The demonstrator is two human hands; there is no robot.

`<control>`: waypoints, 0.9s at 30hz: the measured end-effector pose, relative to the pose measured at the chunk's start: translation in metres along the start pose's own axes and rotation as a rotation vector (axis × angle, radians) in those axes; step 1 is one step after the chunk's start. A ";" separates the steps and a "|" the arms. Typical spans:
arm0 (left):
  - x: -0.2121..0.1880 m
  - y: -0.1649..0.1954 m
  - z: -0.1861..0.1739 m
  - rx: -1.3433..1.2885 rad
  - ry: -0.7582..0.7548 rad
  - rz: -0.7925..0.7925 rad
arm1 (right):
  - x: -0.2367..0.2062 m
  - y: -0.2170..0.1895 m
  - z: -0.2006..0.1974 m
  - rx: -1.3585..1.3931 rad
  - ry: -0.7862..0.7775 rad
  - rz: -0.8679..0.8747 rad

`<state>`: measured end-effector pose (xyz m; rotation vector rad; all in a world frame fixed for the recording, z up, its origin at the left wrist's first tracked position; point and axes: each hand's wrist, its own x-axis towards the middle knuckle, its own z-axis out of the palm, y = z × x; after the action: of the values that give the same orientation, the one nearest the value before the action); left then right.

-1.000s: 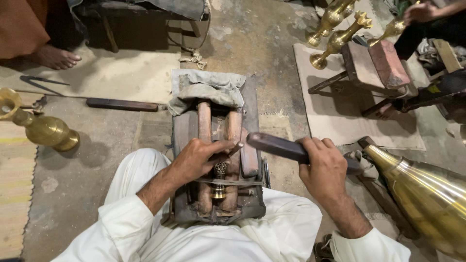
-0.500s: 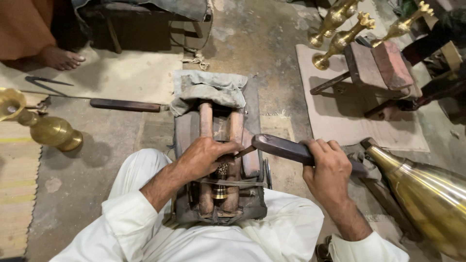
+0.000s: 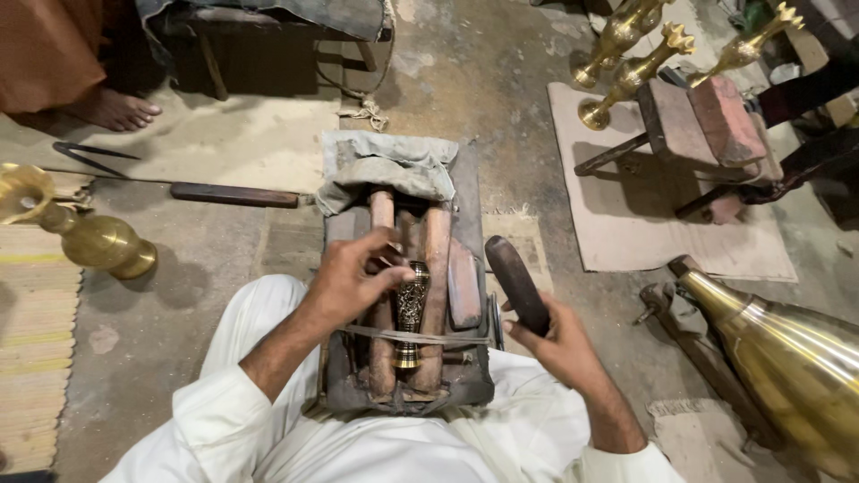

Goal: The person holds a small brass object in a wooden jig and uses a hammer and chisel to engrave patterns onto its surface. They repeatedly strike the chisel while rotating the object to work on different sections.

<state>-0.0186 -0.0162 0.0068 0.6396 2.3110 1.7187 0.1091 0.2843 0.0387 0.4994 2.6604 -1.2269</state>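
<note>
Brass showed between the two wooden rails (image 3: 436, 268) of a worn wooden holder (image 3: 407, 376), where a small patterned brass piece (image 3: 411, 309) lay lengthwise, held down by a thin band stretched across the rails. The left hand (image 3: 349, 282) rested over the left rail, its fingers curled with their tips touching the upper end of that brass piece; its grip looked loosely pinched there rather than clenched around anything. The right hand (image 3: 559, 344), just right of the holder, had its grip clenched on the lower end of a dark wooden mallet (image 3: 517, 284), whose head pointed up and away, apart from the brass piece. The holder sat against the person's lap, white trousers on either side. A grey cloth (image 3: 385, 170) lay bunched over its far end. Further out on the concrete floor (image 3: 501, 80), a long dark-handled tool (image 3: 234, 194) lay to the left, near a brass vase (image 3: 98, 241) on its side. A large polished brass vessel (image 3: 787, 358) lay to the right. Beyond it stood a small wooden stool (image 3: 702, 121) on a mat, with brass candlesticks (image 3: 626, 76) beside it.
</note>
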 end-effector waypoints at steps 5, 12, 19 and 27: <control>0.005 0.003 0.009 0.142 -0.103 0.485 | -0.003 0.010 0.015 0.042 0.022 -0.105; 0.006 0.004 0.012 0.238 -0.199 0.473 | -0.010 -0.002 0.001 -0.329 0.405 -0.470; 0.006 0.002 0.016 0.283 -0.189 0.461 | -0.015 -0.034 -0.017 -0.632 0.605 -0.553; 0.007 0.000 0.017 0.294 -0.187 0.447 | -0.011 -0.061 -0.032 -0.691 0.479 -0.581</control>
<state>-0.0186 0.0015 0.0027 1.3984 2.4322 1.3925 0.0960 0.2692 0.1060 -0.1278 3.5163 -0.1751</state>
